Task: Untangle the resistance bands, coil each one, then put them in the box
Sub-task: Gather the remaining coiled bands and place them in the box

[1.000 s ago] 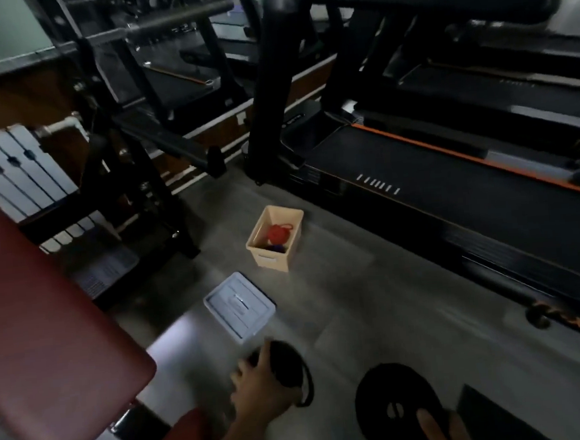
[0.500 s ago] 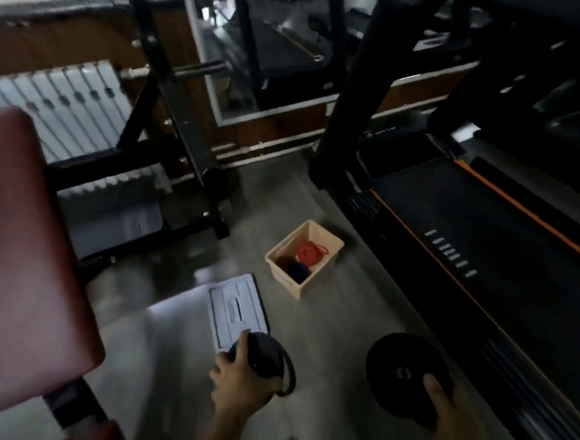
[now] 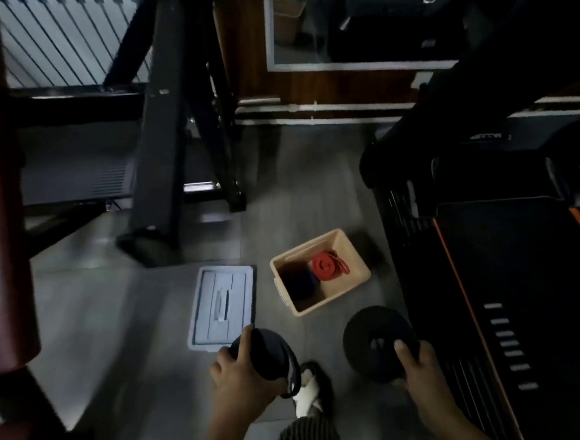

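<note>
The beige box is lying at about twelve o'clock from both hands, slightly toward one o'clock of the left hand and toward eleven o'clock of the right hand; its long axis is being presented on a slant, running from eight o'clock to two o'clock; the open top is facing up, and a red coil and a dark blue coil are already being held inside it, side by side. A smaller black coiled band is being gripped by the left hand, fingers curled round its edge, with a loose tail loop hanging at five o'clock of the coil; a larger black coiled band is being pinched at its lower rim by the right hand, thumb on top. The two hands are being judged about equally near the box, the right-hand coil perhaps a shade nearer its near corner.

The grey lid is lying flat on the floor at nine o'clock of the box, just beside it and partly under the left coil in this view; a treadmill is standing at three o'clock, close to the right hand; a black rack leg is standing at eleven o'clock, well apart; a shoe is showing between the hands. Nothing is being seen between the coils and the box opening; the free space beside the two stored coils is being judged tight for the larger coil.
</note>
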{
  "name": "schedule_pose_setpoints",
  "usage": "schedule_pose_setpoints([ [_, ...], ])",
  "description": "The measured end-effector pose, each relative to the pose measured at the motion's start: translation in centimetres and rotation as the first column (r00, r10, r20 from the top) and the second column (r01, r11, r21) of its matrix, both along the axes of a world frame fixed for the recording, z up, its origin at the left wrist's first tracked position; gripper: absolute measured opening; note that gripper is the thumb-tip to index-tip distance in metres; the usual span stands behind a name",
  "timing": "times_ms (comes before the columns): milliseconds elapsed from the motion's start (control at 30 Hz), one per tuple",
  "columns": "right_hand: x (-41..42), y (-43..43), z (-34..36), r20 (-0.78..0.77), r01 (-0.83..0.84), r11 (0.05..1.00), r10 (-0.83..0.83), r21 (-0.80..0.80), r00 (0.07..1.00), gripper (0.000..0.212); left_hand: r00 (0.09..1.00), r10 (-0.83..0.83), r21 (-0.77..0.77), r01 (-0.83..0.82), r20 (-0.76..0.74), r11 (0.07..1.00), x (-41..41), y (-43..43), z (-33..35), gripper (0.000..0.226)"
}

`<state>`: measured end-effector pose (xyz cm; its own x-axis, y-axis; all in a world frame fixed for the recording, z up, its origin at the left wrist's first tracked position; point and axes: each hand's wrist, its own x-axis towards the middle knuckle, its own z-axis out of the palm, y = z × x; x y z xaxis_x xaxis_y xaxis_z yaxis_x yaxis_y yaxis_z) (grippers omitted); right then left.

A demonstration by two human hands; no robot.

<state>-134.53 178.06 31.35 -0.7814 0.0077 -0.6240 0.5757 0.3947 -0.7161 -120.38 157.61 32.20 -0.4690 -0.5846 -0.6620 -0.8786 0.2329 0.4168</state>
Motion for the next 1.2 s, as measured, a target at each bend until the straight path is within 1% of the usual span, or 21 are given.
schedule_pose_setpoints([
  [67,-4.0,-0.7,-1.7,0.021,-0.065,0.997,0.064,0.032,0.998,0.044,0.999,-0.022,0.006,0.022,0.033,1.0,-3.7,-0.5,-1.2,0.102],
  [200,-10.4,-2.3,-5.4,0.062,-0.125,0.984,0.118,0.123,0.991,0.045,0.998,-0.012,0.015,0.011,0.065,1.0,-9.6,-1.2,-3.8,0.102],
  [267,-13.0,-3.3,-7.4,0.116,-0.171,0.975,0.156,0.14,0.981,0.047,0.995,0.001,0.017,-0.002,0.099,1.0,-12.0,-1.4,-5.3,0.102],
  [333,-15.4,-4.3,-10.1,0.171,-0.211,0.967,0.186,0.144,0.968,0.044,0.992,0.034,-0.001,-0.034,0.122,0.999,-14.1,-1.6,-6.9,0.104],
  [467,-20.1,-6.1,-15.3,0.241,-0.359,0.923,0.32,0.141,0.916,0.056,0.974,0.14,-0.014,-0.14,0.177,0.99,-18.4,-0.8,-10.4,0.106],
  [600,-24.9,-8.5,-20.7,0.236,-0.478,0.866,0.438,0.149,0.867,0.041,0.946,0.25,0.031,-0.262,0.207,0.965,-23.1,0.4,-15.9,0.104],
  [733,-28.9,-11.1,-28.6,0.237,-0.545,0.818,0.501,0.185,0.832,0.037,0.932,0.297,0.047,-0.313,0.209,0.949,-26.5,0.8,-22.9,0.107],
  [800,-29.8,-12.7,-33.1,0.233,-0.588,0.784,0.545,0.198,0.805,0.038,0.941,0.285,0.053,-0.299,0.184,0.953,-27.3,0.6,-26.5,0.107],
  [867,-30.0,-14.4,-37.5,0.238,-0.632,0.75,0.589,0.194,0.772,0.041,0.96,0.227,0.033,-0.235,0.167,0.971,-28.2,-0.1,-30.3,0.107],
  [933,-29.6,-16.2,-41.7,0.258,-0.666,0.725,0.619,0.174,0.741,0.041,0.969,0.167,0.0,-0.17,0.183,0.985,-29.1,-1.0,-34.1,0.108],
  [1000,-29.5,-18.0,-45.7,0.28,-0.692,0.709,0.643,0.135,0.713,0.032,0.973,0.146,-0.016,-0.146,0.176,0.989,-30.2,-1.8,-37.7,0.109],
  [1033,-29.5,-18.8,-47.5,0.287,-0.69,0.717,0.643,0.103,0.71,0.026,0.977,0.136,-0.019,-0.135,0.166,0.991,-30.8,-2.0,-39.4,0.108],
  [1067,-29.5,-19.7,-49.3,0.291,-0.714,0.695,0.669,0.082,0.684,0.022,0.98,0.114,-0.022,-0.112,0.16,0.993,-31.2,-2.2,-40.8,0.106],
  [1133,-29.4,-21.1,-52.7,0.282,-0.802,0.592,0.758,0.081,0.588,0.029,0.983,0.044,-0.015,-0.042,0.179,0.999,-31.9,-2.4,-43.7,0.104],
  [1200,-29.4,-22.2,-55.6,0.267,-0.857,0.512,0.82,0.052,0.506,0.033,0.978,-0.001,0.012,-0.002,0.21,1.0,-32.3,-2.5,-46.1,0.106],
])
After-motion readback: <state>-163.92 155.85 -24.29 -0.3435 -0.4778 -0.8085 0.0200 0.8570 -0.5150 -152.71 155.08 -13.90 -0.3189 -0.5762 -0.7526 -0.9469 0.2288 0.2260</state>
